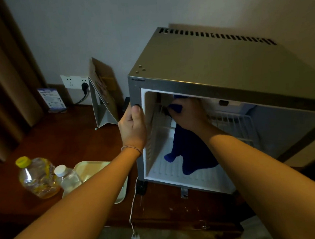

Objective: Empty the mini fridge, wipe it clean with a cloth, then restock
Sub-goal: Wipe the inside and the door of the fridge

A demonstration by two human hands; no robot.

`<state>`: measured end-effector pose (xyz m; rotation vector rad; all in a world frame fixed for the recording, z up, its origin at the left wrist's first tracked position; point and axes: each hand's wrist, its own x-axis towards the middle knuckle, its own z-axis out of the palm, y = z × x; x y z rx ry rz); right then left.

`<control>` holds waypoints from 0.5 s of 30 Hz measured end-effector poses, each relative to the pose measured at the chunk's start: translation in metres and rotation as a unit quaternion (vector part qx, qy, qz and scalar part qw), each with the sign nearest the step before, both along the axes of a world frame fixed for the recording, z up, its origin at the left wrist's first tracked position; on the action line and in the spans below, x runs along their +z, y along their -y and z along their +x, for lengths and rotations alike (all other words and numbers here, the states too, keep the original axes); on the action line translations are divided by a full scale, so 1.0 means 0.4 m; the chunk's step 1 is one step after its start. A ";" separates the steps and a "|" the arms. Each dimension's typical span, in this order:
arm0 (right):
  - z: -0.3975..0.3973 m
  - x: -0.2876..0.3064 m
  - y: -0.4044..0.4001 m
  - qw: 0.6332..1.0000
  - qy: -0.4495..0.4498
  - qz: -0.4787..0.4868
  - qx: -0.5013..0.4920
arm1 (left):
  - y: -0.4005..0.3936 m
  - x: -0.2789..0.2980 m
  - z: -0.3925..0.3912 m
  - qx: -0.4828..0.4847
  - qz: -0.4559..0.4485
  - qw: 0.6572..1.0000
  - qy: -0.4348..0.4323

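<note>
Blue cloth (191, 150) is bunched in the closed right hand (188, 113) inside the mini fridge (214, 65); left hand (132, 125) clasps its front left edge.

Brushed-metal fridge (214, 65), soft cloth (191, 154), glossy wooden table (69, 133).

1. Right hand (187, 115) is reaching into the mini fridge (214, 65), fingertips buried in the blue cloth (191, 152) (grip hidden from here).
2. Fridge's 3 o'clock side runs off the frame edge; the door can't be made out.
3. Wire shelf (232, 121) is partly covered by the right forearm.
4. Tray (92, 167) at 8 o'clock is half hidden under the left forearm.
5. Blue card (52, 98) at 10 o'clock: print too small to read.
6. Left hand (132, 127) fingers wrap behind the fridge's frame, unseen.
</note>
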<state>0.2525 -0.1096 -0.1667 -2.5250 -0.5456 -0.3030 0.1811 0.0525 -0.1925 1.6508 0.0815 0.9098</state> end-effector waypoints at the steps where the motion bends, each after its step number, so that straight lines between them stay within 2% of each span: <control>1: 0.005 -0.001 -0.022 1.000 -0.011 0.009 0.015 | 0.001 -0.002 0.001 0.001 0.001 1.000 0.002; 6: 0.038 -0.006 -0.099 0.999 -0.022 -0.042 0.004 | -0.009 -0.011 0.015 0.009 0.001 1.000 0.002; 10: 0.029 0.001 -0.077 0.997 -0.011 -0.079 0.003 | -0.010 -0.012 0.012 0.000 -0.004 1.000 -0.004; 15: 0.001 0.001 0.003 0.997 0.012 -0.073 -0.017 | -0.008 -0.014 0.015 -0.003 -0.017 1.000 -0.010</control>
